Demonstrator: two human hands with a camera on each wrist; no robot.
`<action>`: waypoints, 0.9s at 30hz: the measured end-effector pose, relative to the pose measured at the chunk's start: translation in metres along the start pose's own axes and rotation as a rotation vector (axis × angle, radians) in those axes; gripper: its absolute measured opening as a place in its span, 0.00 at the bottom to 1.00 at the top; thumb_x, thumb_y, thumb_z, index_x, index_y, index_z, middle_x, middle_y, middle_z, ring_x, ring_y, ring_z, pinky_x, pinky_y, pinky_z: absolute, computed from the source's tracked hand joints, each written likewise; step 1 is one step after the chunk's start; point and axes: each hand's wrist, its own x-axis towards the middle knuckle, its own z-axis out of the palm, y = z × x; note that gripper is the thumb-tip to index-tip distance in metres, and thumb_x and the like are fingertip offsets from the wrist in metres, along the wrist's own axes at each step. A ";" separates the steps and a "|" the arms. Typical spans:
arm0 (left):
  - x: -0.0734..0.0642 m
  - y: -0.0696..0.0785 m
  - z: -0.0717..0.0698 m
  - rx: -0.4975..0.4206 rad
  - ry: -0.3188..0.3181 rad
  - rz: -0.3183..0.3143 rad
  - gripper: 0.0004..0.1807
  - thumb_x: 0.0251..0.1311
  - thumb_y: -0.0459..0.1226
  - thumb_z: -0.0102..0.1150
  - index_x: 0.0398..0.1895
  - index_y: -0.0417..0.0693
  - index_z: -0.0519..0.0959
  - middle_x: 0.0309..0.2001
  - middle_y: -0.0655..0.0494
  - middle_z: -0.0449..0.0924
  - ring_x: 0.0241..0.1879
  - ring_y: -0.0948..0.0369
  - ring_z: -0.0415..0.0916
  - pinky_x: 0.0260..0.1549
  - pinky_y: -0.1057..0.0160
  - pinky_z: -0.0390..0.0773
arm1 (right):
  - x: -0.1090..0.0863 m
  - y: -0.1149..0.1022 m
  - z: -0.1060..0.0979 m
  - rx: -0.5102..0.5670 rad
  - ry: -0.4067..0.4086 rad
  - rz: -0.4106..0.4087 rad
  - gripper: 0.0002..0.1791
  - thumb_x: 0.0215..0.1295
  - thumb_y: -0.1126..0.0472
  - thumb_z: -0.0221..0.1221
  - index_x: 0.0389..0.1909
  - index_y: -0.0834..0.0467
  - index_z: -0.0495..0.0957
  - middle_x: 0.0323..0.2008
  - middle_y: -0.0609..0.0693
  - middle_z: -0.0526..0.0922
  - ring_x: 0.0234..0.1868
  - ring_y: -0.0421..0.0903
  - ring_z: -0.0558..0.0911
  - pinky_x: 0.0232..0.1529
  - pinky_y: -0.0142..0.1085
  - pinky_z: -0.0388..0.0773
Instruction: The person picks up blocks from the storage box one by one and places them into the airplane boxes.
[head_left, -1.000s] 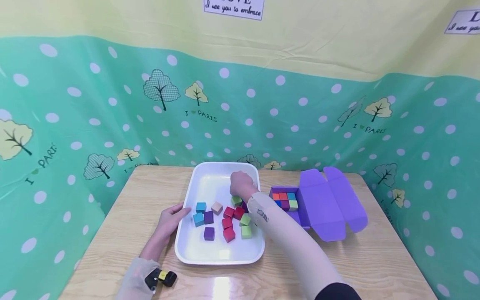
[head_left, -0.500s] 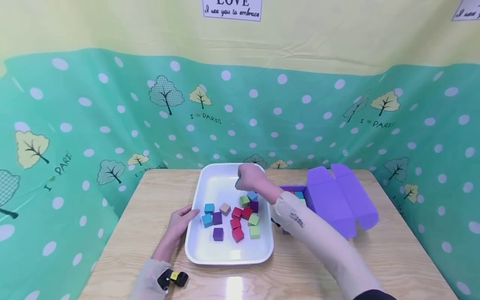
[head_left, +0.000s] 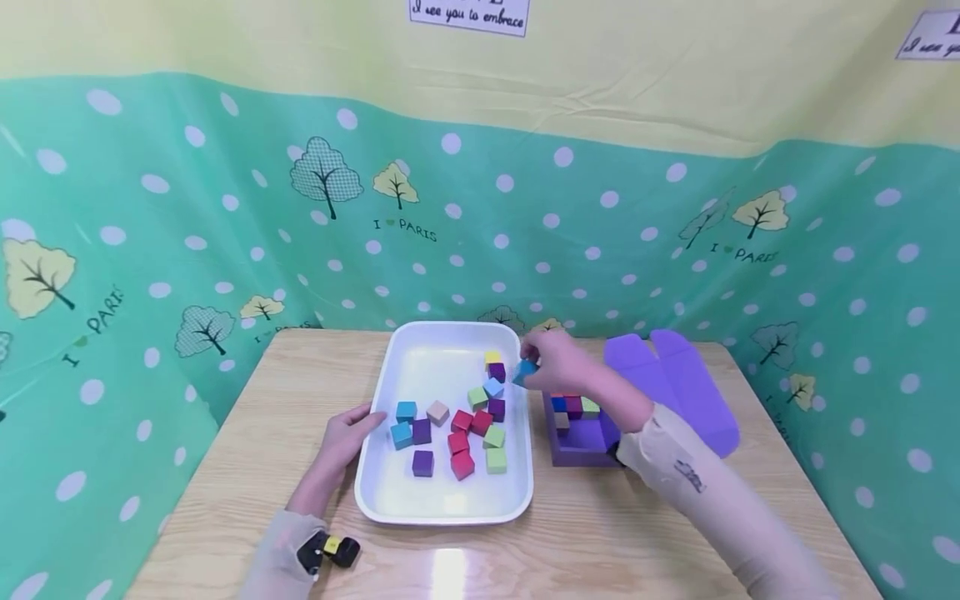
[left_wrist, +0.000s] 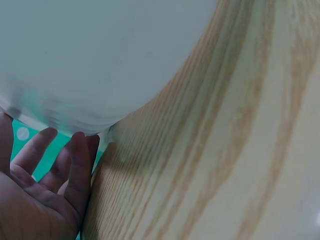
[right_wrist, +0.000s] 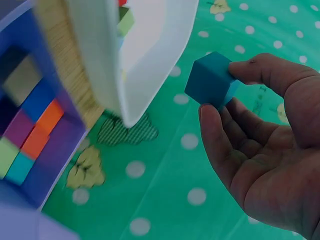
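Observation:
My right hand [head_left: 558, 362] pinches a blue cube [right_wrist: 212, 80] between thumb and fingertips. In the head view it is above the right rim of the white tray [head_left: 442, 510], beside the purple box [head_left: 588, 458]. My left hand [head_left: 347, 437] holds the tray's left rim, thumb over the edge; in the left wrist view its fingers [left_wrist: 77, 160] curl up against the tray's outer side. Loose cubes lie in the tray: red ones [head_left: 462, 465], purple ones [head_left: 423, 463], green ones [head_left: 497, 460], blue ones [head_left: 402, 435], a plain wooden one [head_left: 438, 412] and a yellow one [head_left: 492, 357].
Inside the purple box, several coloured cubes [right_wrist: 37, 140] sit packed in rows, with a wooden cube [head_left: 562, 423] near the front. Its open lid [head_left: 693, 400] leans out to the right. A patterned curtain [head_left: 450, 208] stands behind the wooden table [head_left: 600, 533].
My right hand has lifted the blue cube from the far part of the tray and moved it right, over the tray's rim towards the purple box. The left hand stays at the rim.

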 end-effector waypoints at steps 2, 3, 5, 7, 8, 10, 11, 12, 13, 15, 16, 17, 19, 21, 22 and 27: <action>0.000 0.002 -0.001 -0.004 -0.009 -0.006 0.35 0.58 0.50 0.65 0.64 0.40 0.72 0.59 0.37 0.74 0.52 0.50 0.78 0.44 0.61 0.81 | -0.008 0.011 -0.003 0.003 -0.001 0.007 0.14 0.47 0.66 0.68 0.36 0.60 0.78 0.32 0.50 0.80 0.30 0.45 0.77 0.29 0.33 0.79; 0.000 0.002 -0.002 -0.001 -0.016 -0.008 0.35 0.59 0.50 0.65 0.64 0.40 0.72 0.60 0.37 0.74 0.52 0.50 0.78 0.44 0.61 0.82 | -0.012 0.017 -0.003 0.005 -0.004 0.008 0.14 0.46 0.67 0.68 0.35 0.60 0.78 0.31 0.50 0.80 0.29 0.45 0.76 0.28 0.33 0.78; -0.001 0.003 -0.003 -0.002 -0.022 -0.016 0.35 0.59 0.50 0.64 0.65 0.40 0.72 0.60 0.37 0.74 0.51 0.50 0.78 0.44 0.61 0.82 | -0.019 0.028 -0.004 -0.007 -0.008 0.013 0.13 0.46 0.68 0.67 0.34 0.59 0.78 0.30 0.49 0.79 0.28 0.45 0.76 0.27 0.34 0.78; -0.001 0.004 -0.003 0.000 -0.019 -0.019 0.35 0.59 0.50 0.64 0.65 0.40 0.71 0.60 0.37 0.73 0.52 0.50 0.78 0.44 0.61 0.82 | -0.025 0.039 -0.004 -0.026 -0.014 0.003 0.13 0.45 0.69 0.66 0.35 0.60 0.79 0.29 0.49 0.79 0.28 0.45 0.76 0.27 0.34 0.78; -0.002 0.004 -0.003 -0.001 -0.017 -0.022 0.35 0.59 0.50 0.64 0.65 0.40 0.71 0.60 0.37 0.73 0.53 0.49 0.77 0.45 0.60 0.81 | -0.028 0.044 -0.004 -0.039 -0.017 0.004 0.13 0.44 0.70 0.66 0.34 0.60 0.79 0.29 0.49 0.79 0.28 0.45 0.75 0.27 0.34 0.77; -0.002 0.004 -0.003 0.005 -0.020 -0.023 0.35 0.60 0.50 0.64 0.65 0.40 0.71 0.61 0.37 0.72 0.54 0.48 0.76 0.46 0.60 0.81 | -0.032 0.052 -0.003 -0.074 -0.023 0.009 0.14 0.44 0.69 0.68 0.35 0.60 0.80 0.30 0.48 0.79 0.30 0.45 0.75 0.29 0.35 0.78; -0.002 0.004 -0.002 0.006 -0.023 -0.025 0.35 0.60 0.50 0.64 0.66 0.41 0.70 0.61 0.37 0.72 0.55 0.48 0.76 0.46 0.60 0.81 | -0.034 0.055 -0.003 -0.095 -0.029 0.014 0.14 0.44 0.69 0.68 0.35 0.60 0.80 0.30 0.48 0.79 0.30 0.45 0.75 0.30 0.35 0.77; -0.002 0.004 -0.002 0.007 -0.023 -0.027 0.35 0.60 0.51 0.64 0.66 0.41 0.70 0.62 0.37 0.72 0.56 0.48 0.75 0.47 0.60 0.80 | -0.035 0.059 -0.002 -0.111 -0.037 0.021 0.14 0.44 0.69 0.69 0.36 0.60 0.80 0.30 0.48 0.79 0.31 0.45 0.75 0.31 0.36 0.77; -0.002 0.004 -0.002 0.010 -0.025 -0.026 0.35 0.60 0.51 0.63 0.66 0.41 0.70 0.62 0.38 0.71 0.56 0.48 0.75 0.47 0.60 0.80 | -0.036 0.061 -0.001 -0.130 -0.047 0.028 0.15 0.45 0.68 0.69 0.36 0.59 0.80 0.31 0.48 0.79 0.31 0.45 0.75 0.31 0.36 0.77; -0.001 0.003 -0.002 0.010 -0.026 -0.027 0.35 0.60 0.51 0.63 0.66 0.42 0.70 0.63 0.38 0.71 0.57 0.47 0.74 0.47 0.60 0.80 | -0.036 0.065 0.001 -0.173 -0.073 0.037 0.15 0.45 0.67 0.70 0.36 0.57 0.80 0.31 0.47 0.79 0.32 0.46 0.75 0.32 0.36 0.76; -0.001 0.003 -0.002 0.010 -0.021 -0.031 0.35 0.59 0.51 0.64 0.66 0.43 0.71 0.63 0.39 0.71 0.57 0.48 0.74 0.48 0.60 0.80 | -0.036 0.066 0.003 -0.198 -0.088 0.045 0.15 0.46 0.66 0.70 0.37 0.56 0.80 0.31 0.46 0.79 0.32 0.45 0.74 0.32 0.36 0.76; -0.001 0.003 -0.002 0.015 -0.022 -0.027 0.35 0.60 0.52 0.63 0.66 0.42 0.70 0.63 0.38 0.71 0.57 0.47 0.74 0.48 0.60 0.80 | -0.036 0.067 0.004 -0.219 -0.103 0.044 0.15 0.46 0.66 0.70 0.37 0.56 0.80 0.31 0.46 0.78 0.32 0.46 0.74 0.31 0.36 0.76; -0.002 0.002 -0.003 0.019 -0.020 -0.025 0.36 0.60 0.52 0.63 0.66 0.41 0.70 0.63 0.37 0.70 0.57 0.47 0.74 0.48 0.60 0.80 | -0.036 0.068 0.007 -0.260 -0.133 0.054 0.15 0.47 0.64 0.71 0.38 0.55 0.81 0.31 0.45 0.78 0.32 0.45 0.74 0.31 0.36 0.77; -0.002 0.000 -0.004 0.018 -0.015 -0.030 0.36 0.59 0.52 0.64 0.66 0.41 0.70 0.63 0.37 0.71 0.57 0.47 0.74 0.47 0.60 0.80 | -0.036 0.068 0.009 -0.288 -0.153 0.068 0.16 0.48 0.63 0.71 0.40 0.55 0.81 0.31 0.45 0.78 0.32 0.45 0.75 0.31 0.36 0.78; -0.002 0.000 -0.004 0.018 -0.012 -0.032 0.36 0.59 0.52 0.64 0.66 0.41 0.71 0.62 0.38 0.71 0.57 0.47 0.74 0.47 0.60 0.80 | -0.035 0.068 0.011 -0.301 -0.160 0.074 0.17 0.48 0.62 0.72 0.40 0.55 0.81 0.31 0.44 0.78 0.32 0.45 0.75 0.32 0.36 0.78; -0.002 0.000 -0.002 0.002 -0.023 -0.029 0.36 0.59 0.51 0.64 0.66 0.42 0.71 0.62 0.38 0.72 0.55 0.48 0.76 0.45 0.60 0.81 | -0.033 0.073 0.014 -0.339 -0.173 0.084 0.19 0.49 0.61 0.72 0.43 0.54 0.80 0.30 0.44 0.77 0.32 0.45 0.74 0.32 0.36 0.77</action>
